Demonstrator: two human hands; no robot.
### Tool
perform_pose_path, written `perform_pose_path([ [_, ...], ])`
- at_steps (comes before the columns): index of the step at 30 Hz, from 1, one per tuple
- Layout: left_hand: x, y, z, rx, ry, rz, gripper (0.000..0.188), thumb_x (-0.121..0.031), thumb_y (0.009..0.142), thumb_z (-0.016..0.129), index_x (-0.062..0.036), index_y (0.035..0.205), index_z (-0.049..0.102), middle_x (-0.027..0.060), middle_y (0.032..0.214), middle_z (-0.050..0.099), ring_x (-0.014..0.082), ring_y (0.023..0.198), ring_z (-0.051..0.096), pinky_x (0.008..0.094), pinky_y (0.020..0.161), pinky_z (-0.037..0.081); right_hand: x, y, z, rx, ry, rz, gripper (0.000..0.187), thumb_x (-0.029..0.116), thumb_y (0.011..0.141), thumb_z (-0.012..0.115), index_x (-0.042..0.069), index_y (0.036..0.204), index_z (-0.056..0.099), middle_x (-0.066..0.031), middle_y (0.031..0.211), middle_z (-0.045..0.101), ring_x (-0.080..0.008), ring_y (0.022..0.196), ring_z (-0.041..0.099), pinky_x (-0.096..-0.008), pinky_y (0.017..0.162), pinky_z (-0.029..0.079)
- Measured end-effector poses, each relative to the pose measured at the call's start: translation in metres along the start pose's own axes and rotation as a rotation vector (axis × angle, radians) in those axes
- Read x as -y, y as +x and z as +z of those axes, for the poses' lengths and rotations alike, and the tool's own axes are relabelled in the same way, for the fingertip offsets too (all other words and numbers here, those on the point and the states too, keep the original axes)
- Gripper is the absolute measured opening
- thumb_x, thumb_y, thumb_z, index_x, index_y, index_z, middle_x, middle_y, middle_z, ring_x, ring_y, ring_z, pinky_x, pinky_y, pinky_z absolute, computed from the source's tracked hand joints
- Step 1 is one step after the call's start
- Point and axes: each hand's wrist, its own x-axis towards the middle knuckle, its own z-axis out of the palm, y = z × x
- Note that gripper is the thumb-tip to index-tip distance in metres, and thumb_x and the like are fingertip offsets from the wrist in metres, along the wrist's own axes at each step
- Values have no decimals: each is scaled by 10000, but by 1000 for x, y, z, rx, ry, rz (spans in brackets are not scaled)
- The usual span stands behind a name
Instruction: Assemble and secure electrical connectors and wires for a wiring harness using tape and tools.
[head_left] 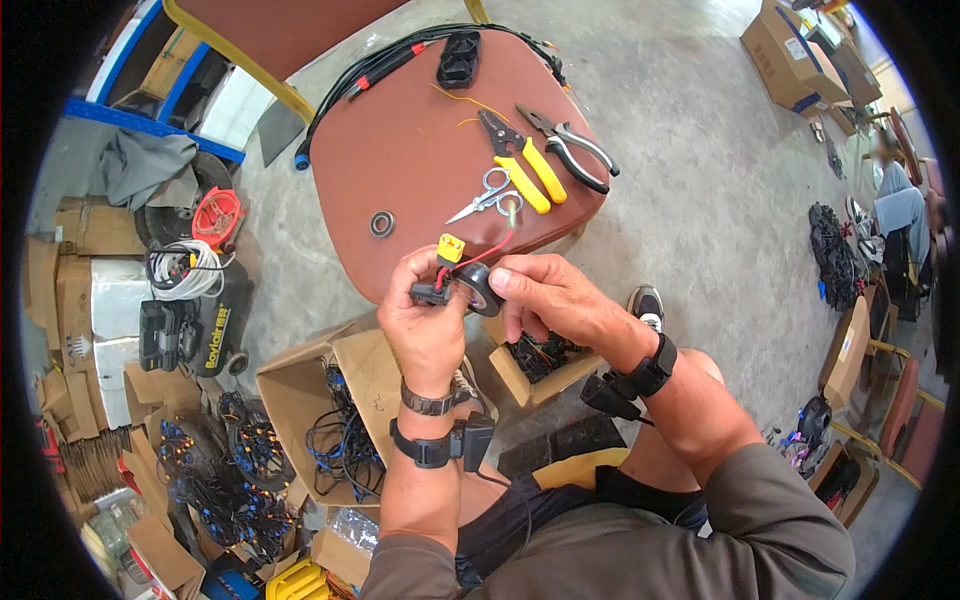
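Note:
My left hand (424,320) is closed round a wire connector lead, with a yellow plug (451,248) sticking up and a black connector block (430,293) below it. A red wire (490,253) runs from the lead toward the chair seat. My right hand (548,291) pinches a roll of black tape (479,289) close beside the lead. Just beyond my hands, small scissors (488,196), yellow-handled wire strippers (520,162) and black-and-grey pliers (570,146) lie on the brown seat (390,150). A bearing-like metal ring (381,223) rests at the seat's left.
Cables (345,90) and a black holder (459,60) lie at the seat's far side. Open cartons (290,400) of cables stand below my hands and at left. A coiled white cable (187,268) sits left. More boxes (790,60) and chairs line the right side.

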Motion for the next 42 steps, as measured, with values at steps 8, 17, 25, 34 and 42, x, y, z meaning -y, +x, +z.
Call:
perform_pose_path([
  [8,2,1,-3,-43,-24,-55,306,107,767,721,-5,1025,601,92,1024,662,155,943,628,286,827,525,-3,1,-1,10,14,-8,327,387,960,520,77,958,622,-40,657,616,-73,496,474,-227,464,368],
  [17,8,2,-6,-6,-47,36,331,130,746,718,-9,1022,600,114,1083,632,178,987,603,295,847,511,-1,-1,-1,8,112,43,349,246,935,513,13,1186,577,-105,736,653,-109,556,544,-236,541,442],
  [25,10,3,-6,8,44,127,401,213,684,614,-22,1007,585,96,1081,623,169,1009,583,293,864,489,-8,1,-4,37,138,32,461,265,889,518,-36,1238,542,-102,799,666,-127,636,586,-266,551,463],
  [34,8,4,-6,37,66,167,352,153,734,699,-25,1023,604,105,1113,615,172,1017,579,293,861,484,-10,1,-5,30,151,37,479,220,860,507,-54,1253,522,-109,801,654,-137,622,591,-267,532,470],
  [42,4,4,-6,35,91,156,361,161,732,690,-25,1027,598,103,1099,618,165,1001,580,288,845,484,-13,3,-3,7,172,47,461,190,848,513,-41,1246,536,-97,775,648,-133,598,586,-265,520,470],
])
